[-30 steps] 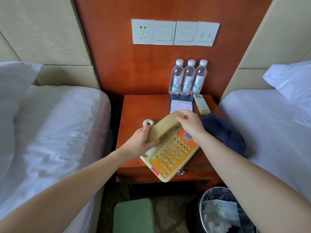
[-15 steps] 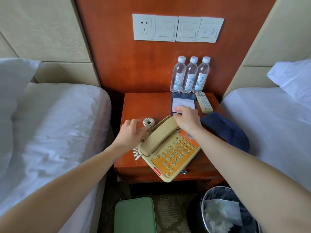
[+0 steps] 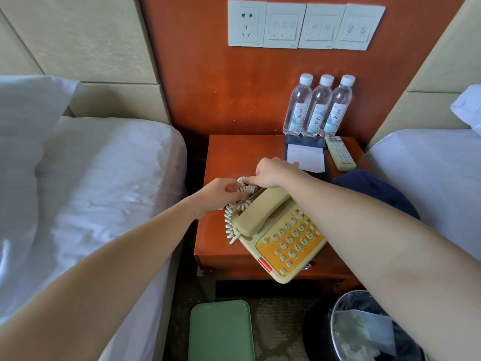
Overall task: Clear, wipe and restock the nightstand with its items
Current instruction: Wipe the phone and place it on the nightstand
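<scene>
White linen covers the left bed [image 3: 104,178] and the right bed [image 3: 429,165], which flank the red-brown wooden bench [image 3: 234,155] we lean over. Behind it rises a matching wall panel [image 3: 203,87] carrying a row of white switch plates [image 3: 304,24]. On the floor below stand a lined waste bin [image 3: 348,299] with paper in it and a green flat-topped object [image 3: 221,332]. A cream telephone [image 3: 286,246] with an orange keypad lies askew at the bench's front right, one corner overhanging the edge, its handset [image 3: 263,212] in the cradle. A navy cloth [image 3: 374,191] lies bunched at the bench's right edge, against the right bed. Three water bottles [image 3: 318,108] stand touching in a row at the back right, with a notepad [image 3: 305,155] in front of them and a remote control [image 3: 339,153] just beside it. Our left hand [image 3: 218,191] and right hand [image 3: 270,173] meet just behind the handset, each pinching the telephone's coiled cord [image 3: 230,220] between curled fingers.
</scene>
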`<state>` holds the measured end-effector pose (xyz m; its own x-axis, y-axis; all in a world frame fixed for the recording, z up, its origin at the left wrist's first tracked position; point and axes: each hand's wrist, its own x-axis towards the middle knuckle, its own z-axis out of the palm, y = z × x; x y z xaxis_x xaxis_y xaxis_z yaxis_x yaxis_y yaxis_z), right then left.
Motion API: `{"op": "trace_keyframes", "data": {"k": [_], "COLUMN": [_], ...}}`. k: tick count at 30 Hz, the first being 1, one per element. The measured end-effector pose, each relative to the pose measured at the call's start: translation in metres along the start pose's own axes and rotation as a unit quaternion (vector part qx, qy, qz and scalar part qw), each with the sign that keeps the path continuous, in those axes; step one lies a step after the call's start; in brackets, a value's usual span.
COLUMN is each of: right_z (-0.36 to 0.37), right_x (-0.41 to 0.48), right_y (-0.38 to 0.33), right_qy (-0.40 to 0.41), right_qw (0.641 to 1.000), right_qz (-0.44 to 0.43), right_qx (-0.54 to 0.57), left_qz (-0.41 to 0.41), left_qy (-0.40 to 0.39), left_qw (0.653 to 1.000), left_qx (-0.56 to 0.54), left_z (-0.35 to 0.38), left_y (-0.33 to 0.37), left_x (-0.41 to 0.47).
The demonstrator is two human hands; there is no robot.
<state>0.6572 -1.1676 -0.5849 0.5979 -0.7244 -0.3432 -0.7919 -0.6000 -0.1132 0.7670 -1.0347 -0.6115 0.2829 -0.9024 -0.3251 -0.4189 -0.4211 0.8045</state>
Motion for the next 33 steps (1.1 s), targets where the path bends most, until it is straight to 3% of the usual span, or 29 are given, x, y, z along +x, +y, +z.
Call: {"op": "trace_keyframes", "data": {"k": [5, 9, 16, 18, 20, 23, 26, 29, 33], "right_z": [-0.007, -0.014, -0.05, -0.056, -0.059, -0.057, -0.05, -0.043, -0.039], "right_x": [0.001, -0.001, -0.001, -0.001, -0.003, -0.001, 0.007, 0.011, 0.014], "right_y": [-0.008, -0.013, 0.035, 0.052, 0.067, 0.083, 0.096, 0.103, 0.105], "right_qy": [-0.008, -0.039, -0.01, -0.038, -0.059, -0.037, 0.002, 0.007, 0.008], "right_qw": [0.998, 0.986, 0.965, 0.964, 0.961, 0.965, 0.977, 0.985, 0.986], "right_qz": [-0.038, -0.039, -0.071, -0.085, -0.112, -0.146, -0.146, -0.137, -0.138], "right_qx": [0.053, 0.157, 0.251, 0.249, 0.246, 0.214, 0.153, 0.104, 0.093], "left_qz": [-0.028, -0.035, -0.08, -0.058, -0.001, 0.084, 0.103, 0.142, 0.156], "left_qy": [-0.075, -0.071, -0.131, -0.128, -0.083, -0.046, -0.065, -0.035, -0.024], "left_qw": [0.995, 0.996, 0.987, 0.99, 0.993, 0.974, 0.962, 0.952, 0.947], "left_qx": [-0.052, -0.034, -0.041, -0.015, 0.083, 0.203, 0.244, 0.269, 0.28], "left_z": [-0.002, -0.001, -0.016, -0.015, -0.008, 0.0, -0.002, -0.006, -0.006], "left_y": [0.001, -0.003, 0.0, 0.005, 0.009, 0.006, -0.003, -0.004, -0.001], "left_x": [-0.003, -0.005, -0.007, -0.007, -0.009, -0.013, -0.015, -0.02, -0.026]}}
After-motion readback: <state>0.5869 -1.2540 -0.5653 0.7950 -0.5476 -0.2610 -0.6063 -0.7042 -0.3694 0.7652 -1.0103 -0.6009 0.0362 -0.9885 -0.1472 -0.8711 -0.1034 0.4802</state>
